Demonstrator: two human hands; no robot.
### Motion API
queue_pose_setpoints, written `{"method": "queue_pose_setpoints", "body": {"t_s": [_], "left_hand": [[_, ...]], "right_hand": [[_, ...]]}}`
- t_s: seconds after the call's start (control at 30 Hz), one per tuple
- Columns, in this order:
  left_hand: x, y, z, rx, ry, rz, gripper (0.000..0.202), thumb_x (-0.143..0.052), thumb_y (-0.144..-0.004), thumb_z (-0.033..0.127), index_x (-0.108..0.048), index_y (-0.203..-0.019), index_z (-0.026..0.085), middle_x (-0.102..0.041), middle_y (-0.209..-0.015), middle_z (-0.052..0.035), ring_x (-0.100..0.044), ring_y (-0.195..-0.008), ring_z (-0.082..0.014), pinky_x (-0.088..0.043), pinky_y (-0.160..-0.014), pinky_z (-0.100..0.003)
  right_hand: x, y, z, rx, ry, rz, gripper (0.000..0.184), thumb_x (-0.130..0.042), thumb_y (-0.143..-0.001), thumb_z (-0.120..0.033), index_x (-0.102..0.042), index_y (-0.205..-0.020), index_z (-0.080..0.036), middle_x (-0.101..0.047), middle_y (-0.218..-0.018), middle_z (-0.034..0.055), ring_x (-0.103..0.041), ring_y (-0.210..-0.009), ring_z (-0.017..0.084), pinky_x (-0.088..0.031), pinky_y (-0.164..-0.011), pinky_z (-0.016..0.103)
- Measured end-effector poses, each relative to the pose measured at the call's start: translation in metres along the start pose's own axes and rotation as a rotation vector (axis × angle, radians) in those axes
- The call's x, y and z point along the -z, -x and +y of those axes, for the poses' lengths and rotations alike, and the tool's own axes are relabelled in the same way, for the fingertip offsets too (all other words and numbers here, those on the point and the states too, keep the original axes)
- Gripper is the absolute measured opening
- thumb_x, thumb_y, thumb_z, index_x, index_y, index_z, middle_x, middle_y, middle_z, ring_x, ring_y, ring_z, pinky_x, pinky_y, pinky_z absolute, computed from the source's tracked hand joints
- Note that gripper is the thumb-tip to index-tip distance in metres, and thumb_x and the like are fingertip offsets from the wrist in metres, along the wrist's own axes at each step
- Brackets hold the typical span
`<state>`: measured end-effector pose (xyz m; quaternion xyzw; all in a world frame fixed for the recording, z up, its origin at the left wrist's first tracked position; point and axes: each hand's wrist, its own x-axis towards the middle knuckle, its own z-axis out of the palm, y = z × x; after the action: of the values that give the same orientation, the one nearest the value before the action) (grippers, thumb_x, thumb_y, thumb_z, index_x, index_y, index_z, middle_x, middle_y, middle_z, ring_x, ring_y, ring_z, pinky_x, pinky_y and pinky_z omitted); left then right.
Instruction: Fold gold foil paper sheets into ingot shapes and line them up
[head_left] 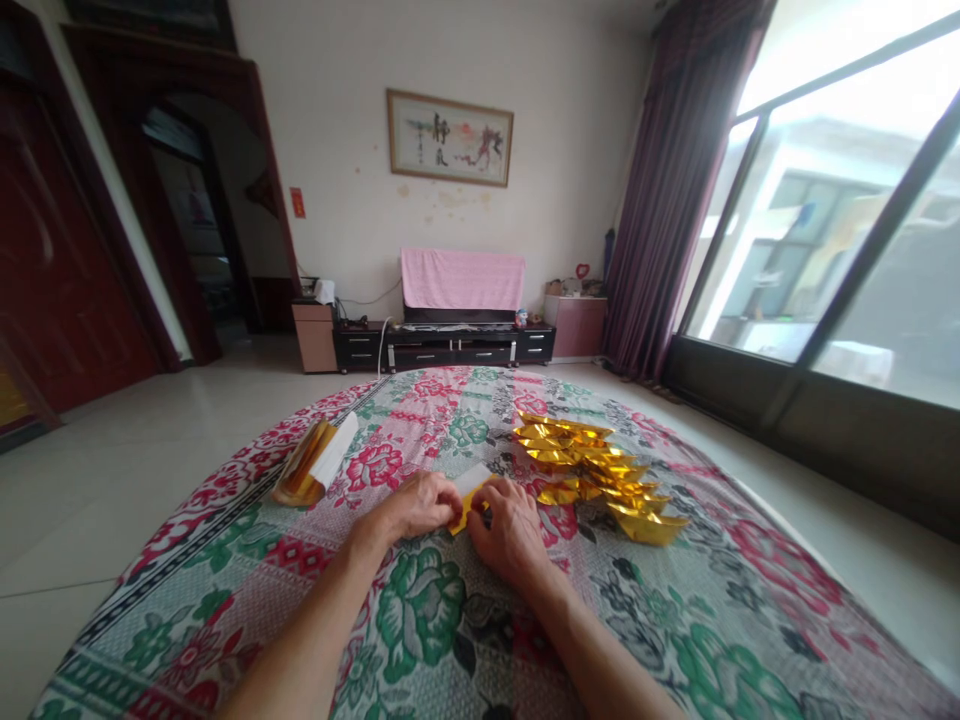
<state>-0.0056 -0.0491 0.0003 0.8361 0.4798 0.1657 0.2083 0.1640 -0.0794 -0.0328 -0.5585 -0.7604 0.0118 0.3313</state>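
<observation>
Take the small sheet of paper as the centre of the clock, twelve pointing straight away from the person. At nine the left hand has its fingers drawn together on the near left edge; at about four the right hand curls over the other side, thumb and forefinger closed on it. Both grips look like narrow fingertip pinches, though the fingers hide part of the contact, so how firmly each presses cannot be told. The sheet lies low over the tablecloth, gold nearest the person, white toward twelve.

It should be very light and limp, quick to crease and easy to tear, and the shiny face may slide under dry fingertips. The edges and corners seem the best places to hold it, with gentle pressure.

Farther out, between two and three, folded gold shapes with pointed ends lie in an overlapping row, well apart from the right hand. Between nine and ten rests a bundle of gold paper with a white side showing. Beyond the table, at twelve, a pink cloth hangs over a low black cabinet.
</observation>
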Motion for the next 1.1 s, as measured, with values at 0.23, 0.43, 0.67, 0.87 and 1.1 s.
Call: {"method": "queue_pose_setpoints", "body": {"t_s": [0.23,0.43,0.67,0.87,1.1], "left_hand": [[0.001,0.000,-0.002,0.022,0.010,0.006,0.023,-0.052,-0.066,0.028,-0.072,-0.077,0.021,-0.062,-0.076,-0.0005,-0.054,-0.068,-0.0122,-0.039,-0.058,-0.019],[0.003,0.000,0.002,0.064,-0.030,-0.036,0.027,-0.061,-0.060,0.033,-0.070,-0.083,0.022,-0.062,-0.075,0.0007,-0.054,-0.064,-0.0118,-0.038,-0.054,-0.019],[0.003,0.001,0.003,0.067,-0.048,-0.046,0.027,-0.063,-0.058,0.033,-0.069,-0.083,0.024,-0.062,-0.073,0.0024,-0.055,-0.063,-0.0116,-0.036,-0.053,-0.020],[0.005,0.001,0.006,0.096,-0.074,-0.052,0.028,-0.065,-0.057,0.036,-0.069,-0.083,0.024,-0.062,-0.073,0.0028,-0.055,-0.063,-0.0116,-0.035,-0.053,-0.019],[0.007,0.002,0.008,0.092,-0.060,-0.076,0.028,-0.064,-0.058,0.035,-0.068,-0.083,0.023,-0.061,-0.071,0.0027,-0.053,-0.061,-0.0117,-0.034,-0.051,-0.019]], "right_hand": [[0.001,0.000,-0.001,-0.002,0.013,0.008,0.006,-0.056,-0.077,-0.025,-0.061,-0.076,-0.021,-0.057,-0.089,0.0038,-0.048,-0.089,0.019,-0.030,-0.076,0.030],[0.001,0.000,-0.001,-0.012,0.002,0.003,0.005,-0.057,-0.076,-0.025,-0.060,-0.076,-0.021,-0.057,-0.090,0.0041,-0.048,-0.087,0.019,-0.030,-0.077,0.030],[-0.001,-0.001,0.000,-0.022,0.012,0.004,0.009,-0.056,-0.079,-0.029,-0.060,-0.077,-0.022,-0.057,-0.090,0.0037,-0.048,-0.087,0.018,-0.031,-0.076,0.030],[-0.002,-0.005,0.002,-0.058,0.030,-0.012,0.010,-0.053,-0.081,-0.024,-0.062,-0.077,-0.023,-0.057,-0.092,0.0036,-0.049,-0.085,0.017,-0.031,-0.074,0.029],[-0.005,-0.010,0.006,-0.138,0.012,0.015,0.016,-0.049,-0.082,-0.021,-0.063,-0.074,-0.023,-0.058,-0.094,0.0041,-0.049,-0.084,0.018,-0.031,-0.071,0.029]]}}
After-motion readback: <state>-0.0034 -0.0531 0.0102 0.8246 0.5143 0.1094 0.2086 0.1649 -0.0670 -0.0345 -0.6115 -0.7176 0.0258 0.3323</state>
